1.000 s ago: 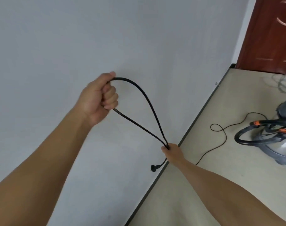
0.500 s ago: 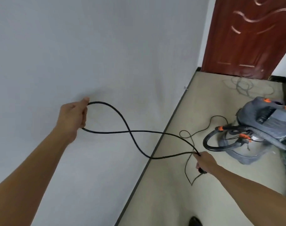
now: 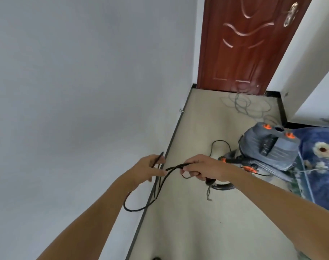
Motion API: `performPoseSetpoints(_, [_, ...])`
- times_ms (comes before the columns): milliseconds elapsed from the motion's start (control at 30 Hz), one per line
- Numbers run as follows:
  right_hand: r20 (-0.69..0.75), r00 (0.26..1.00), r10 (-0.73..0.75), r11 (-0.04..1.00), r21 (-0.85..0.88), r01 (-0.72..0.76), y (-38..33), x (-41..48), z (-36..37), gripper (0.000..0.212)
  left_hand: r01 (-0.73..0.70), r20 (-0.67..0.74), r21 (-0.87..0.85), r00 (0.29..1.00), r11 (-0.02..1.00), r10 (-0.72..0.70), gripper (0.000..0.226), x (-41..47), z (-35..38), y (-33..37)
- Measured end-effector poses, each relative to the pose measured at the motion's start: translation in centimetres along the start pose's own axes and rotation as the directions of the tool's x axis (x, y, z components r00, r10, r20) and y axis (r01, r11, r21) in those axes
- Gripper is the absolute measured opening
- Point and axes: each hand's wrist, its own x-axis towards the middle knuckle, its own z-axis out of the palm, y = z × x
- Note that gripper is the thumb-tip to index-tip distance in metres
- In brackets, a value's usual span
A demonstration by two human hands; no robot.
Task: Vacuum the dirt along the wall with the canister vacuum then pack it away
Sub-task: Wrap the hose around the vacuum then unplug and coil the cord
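A brown door (image 3: 248, 42) is standing shut at the far end, with a gold handle (image 3: 290, 13) shining near its top. A blue cloth (image 3: 321, 166) with flowers is lying at the right. A small peg (image 3: 181, 110) is sticking out low on the wall.

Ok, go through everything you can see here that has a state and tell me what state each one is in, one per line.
left hand: closed on the power cord
right hand: closed on the power cord
power cord: unplugged, gathered in hanging loops between the hands
canister vacuum: upright on the floor, lid on
vacuum hose: attached, draped around the canister
door: shut
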Motion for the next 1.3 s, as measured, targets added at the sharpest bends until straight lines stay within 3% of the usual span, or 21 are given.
performPoseSetpoints(67, [-0.072, 0.997, -0.022, 0.995, 0.1, 0.03, -1.0, 1.0, -2.1, 0.023, 0.02, 0.152, 0.033, 0.988, 0.999, -0.025, 0.037, 2.8, 0.2, 1.4])
performPoseSetpoints(133, [-0.163, 0.986, -0.037, 0.99, 0.128, 0.058, -1.7, 1.9, -4.3, 0.022, -0.029, 0.213, 0.111, 0.977, 0.993, 0.005, 0.008, 5.6, -0.2, 2.8])
performPoseSetpoints(267, [-0.321, 0.947, 0.016, 0.994, -0.097, -0.05, -1.4, 4.1, -9.1, 0.027, -0.175, 0.184, 0.215, 0.974, 0.961, 0.136, 0.029, 12.1, -3.9, 6.8])
performPoseSetpoints(300, [-0.339, 0.939, 0.05, 0.991, -0.099, -0.089, -1.1, 4.6, -10.2, 0.032, -0.19, 0.162, 0.176, 0.973, 0.966, 0.162, 0.03, 13.7, -5.4, 8.0])
performPoseSetpoints(400, [-0.38, 0.904, 0.193, 0.975, 0.177, -0.134, 0.0, 5.6, -12.3, 0.056, -0.189, 0.105, -0.139, 0.973, 0.972, 0.205, 0.031, 18.3, -10.3, 12.3])
performPoseSetpoints(467, [-0.436, 0.867, 0.24, 0.968, 0.177, -0.179, 1.8, 5.9, -13.2, 0.057, -0.165, 0.047, -0.351, 0.98, 0.922, 0.193, 0.03, 21.5, -14.0, 15.2])
performPoseSetpoints(533, [-0.533, 0.805, 0.262, 0.946, -0.023, -0.323, 5.8, 5.8, -14.2, 0.048, -0.17, -0.01, -0.429, 0.983, 0.887, 0.183, 0.032, 24.3, -17.3, 18.2])
performPoseSetpoints(600, [-0.631, 0.703, 0.328, 0.868, -0.093, -0.488, 10.7, 4.5, -15.3, 0.031, -0.189, -0.062, -0.404, 0.982, 0.895, 0.18, 0.033, 27.0, -19.8, 20.5])
performPoseSetpoints(700, [-0.716, 0.482, 0.505, 0.717, 0.037, -0.696, 15.7, 2.3, -16.8, 0.023, -0.197, -0.065, -0.286, 0.98, 0.938, 0.186, 0.032, 31.1, -20.7, 22.9])
performPoseSetpoints(767, [-0.721, 0.395, 0.569, 0.681, 0.144, -0.718, 17.4, 2.7, -18.7, 0.023, -0.193, -0.038, -0.213, 0.981, 0.958, 0.189, 0.03, 33.8, -19.4, 23.8])
performPoseSetpoints(833, [-0.677, 0.378, 0.632, 0.729, 0.354, -0.585, 17.0, 4.4, -21.7, 0.022, -0.186, -0.03, -0.167, 0.983, 0.968, 0.183, 0.025, 36.5, -16.8, 24.4])
performPoseSetpoints(900, [-0.636, 0.43, 0.64, 0.768, 0.518, -0.376, 14.9, 6.6, -25.3, 0.019, -0.148, -0.042, -0.169, 0.989, 0.974, 0.142, 0.022, 39.0, -13.6, 24.5])
performPoseSetpoints(1000, [-0.627, 0.524, 0.577, 0.768, 0.634, -0.087, 9.1, 9.8, -31.0, 0.018, -0.067, -0.016, -0.176, 0.998, 0.982, 0.065, 0.014, 42.5, -8.9, 24.3])
performPoseSetpoints(1067, [-0.586, 0.617, 0.526, 0.668, 0.733, 0.126, 4.7, 11.1, -34.3, 0.018, -0.031, 0.013, -0.118, 0.999, 0.992, 0.033, 0.008, 44.4, -6.3, 23.7])
performPoseSetpoints(1167, [-0.533, 0.739, 0.412, 0.471, 0.819, 0.327, -0.3, 12.1, -38.9, 0.025, 0.019, 0.077, -0.057, 0.997, 0.998, -0.015, 0.01, 46.4, -3.0, 23.7])
performPoseSetpoints(1233, [-0.537, 0.77, 0.344, 0.366, 0.832, 0.417, -3.0, 12.2, -41.6, 0.027, 0.063, 0.167, -0.092, 0.985, 0.994, -0.047, 0.019, 47.2, -0.9, 24.4])
performPoseSetpoints(1300, [-0.56, 0.769, 0.309, 0.311, 0.823, 0.475, -4.9, 12.3, -44.3, 0.026, 0.106, 0.255, -0.122, 0.964, 0.987, -0.072, 0.013, 48.0, 1.0, 25.2])
